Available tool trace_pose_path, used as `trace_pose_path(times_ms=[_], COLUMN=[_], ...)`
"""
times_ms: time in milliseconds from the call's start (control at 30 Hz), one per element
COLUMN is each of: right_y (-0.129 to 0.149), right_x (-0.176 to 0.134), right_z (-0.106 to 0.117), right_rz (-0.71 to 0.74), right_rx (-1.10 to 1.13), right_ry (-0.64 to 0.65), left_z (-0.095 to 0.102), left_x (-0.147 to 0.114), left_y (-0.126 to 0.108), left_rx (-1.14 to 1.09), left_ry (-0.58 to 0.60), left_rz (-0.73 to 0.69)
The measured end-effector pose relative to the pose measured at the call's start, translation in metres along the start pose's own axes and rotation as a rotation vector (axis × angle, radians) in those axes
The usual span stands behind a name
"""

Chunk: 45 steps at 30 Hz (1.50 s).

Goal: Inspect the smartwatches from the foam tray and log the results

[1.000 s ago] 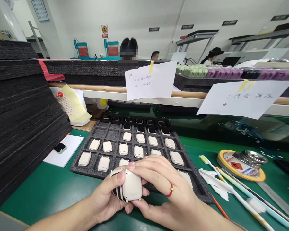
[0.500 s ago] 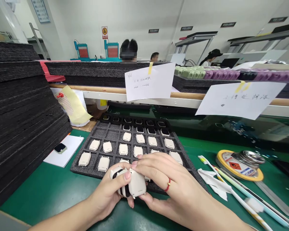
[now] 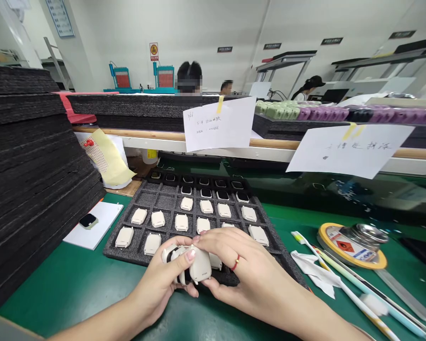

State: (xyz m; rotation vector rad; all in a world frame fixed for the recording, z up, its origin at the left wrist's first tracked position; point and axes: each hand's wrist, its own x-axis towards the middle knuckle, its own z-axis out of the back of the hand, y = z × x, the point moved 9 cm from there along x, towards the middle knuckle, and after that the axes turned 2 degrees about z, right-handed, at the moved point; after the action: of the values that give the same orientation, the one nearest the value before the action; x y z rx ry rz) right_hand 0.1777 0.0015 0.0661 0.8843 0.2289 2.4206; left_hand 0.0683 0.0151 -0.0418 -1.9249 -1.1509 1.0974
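Nearest the camera, the left hand (image 3: 165, 279) clenched a small stack of cream plastic watch cases with dark screens (image 3: 179, 265), thumb pressed over the top. The right hand (image 3: 241, 267) gripped the outermost cream rounded-square watch case (image 3: 199, 266) of that stack, back side showing, between its fingertips (image 3: 199, 237) above and its thumb below. Both hands hovered over the near edge of the black foam compartment tray (image 3: 128, 253), just in front of its front row.

Judging by the tray, the work looked partly done. Just beyond the fingertips, three rows held cream cases lying back up, and the rows behind them held cases screen up. A few pockets at the far left stood empty, and the pockets under the hands were hidden, so I could not tell how many remained open.

Room to move was fair. To the left of the fingers lay bare green mat (image 3: 64, 279), then a white paper pad (image 3: 94, 225) carrying one dark-faced watch (image 3: 88, 220), hemmed in by a tall stack of black foam sheets (image 3: 28, 180). To the right, well apart, lay a white toothbrush (image 3: 337, 279), crumpled white wipes (image 3: 314, 267) and a round tin with a yellow rim and hazard label (image 3: 353, 241). Farther off, paper notes (image 3: 218, 124) hung from a shelf rail, closing the space behind the tray.
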Motion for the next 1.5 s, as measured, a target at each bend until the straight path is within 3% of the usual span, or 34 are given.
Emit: trace_pose_path(times_ms=[300, 467, 600, 700, 800, 900, 1033, 1167, 1233, 1367, 1500], right_y=[0.001, 0.0, -0.018, -0.043, -0.063, -0.074, -0.076, -0.063, -0.044, -0.001, 0.008], right_x=[-0.001, 0.0, 0.0, -0.003, -0.006, -0.01, -0.012, -0.01, -0.007, 0.001, 0.003], right_z=[0.002, 0.008, 0.011, 0.013, -0.002, -0.031, -0.05, -0.025, -0.01, -0.009, -0.008], right_rz=[-0.006, -0.016, -0.074, -0.176, -0.252, -0.26, -0.24, -0.262, -0.202, -0.035, -0.029], right_rx=[-0.03, -0.022, -0.067, -0.083, -0.098, -0.095, -0.075, 0.049, 0.178, 0.263, 0.242], right_ry=[0.001, -0.068, -0.119, -0.184, -0.154, -0.039, 0.022, -0.131, -0.216, -0.104, -0.114], left_z=[0.001, 0.0, 0.001, 0.006, 0.016, 0.02, 0.013, 0.001, -0.003, -0.012, -0.015], left_x=[0.0, -0.001, -0.001, -0.001, -0.001, -0.001, 0.0, 0.001, 0.001, 0.001, 0.001], left_y=[-0.003, 0.0, -0.004, -0.011, -0.017, -0.014, -0.005, 0.001, 0.003, 0.011, 0.018], left_rx=[0.009, -0.038, -0.053, -0.115, -0.206, -0.265, -0.28, -0.279, -0.311, -0.424, -0.46], left_ry=[-0.022, 0.017, 0.0, -0.076, -0.204, -0.249, -0.135, 0.003, 0.046, 0.137, 0.184], left_rz=[-0.014, -0.004, -0.017, -0.04, -0.046, 0.006, 0.08, 0.107, 0.123, 0.183, 0.239])
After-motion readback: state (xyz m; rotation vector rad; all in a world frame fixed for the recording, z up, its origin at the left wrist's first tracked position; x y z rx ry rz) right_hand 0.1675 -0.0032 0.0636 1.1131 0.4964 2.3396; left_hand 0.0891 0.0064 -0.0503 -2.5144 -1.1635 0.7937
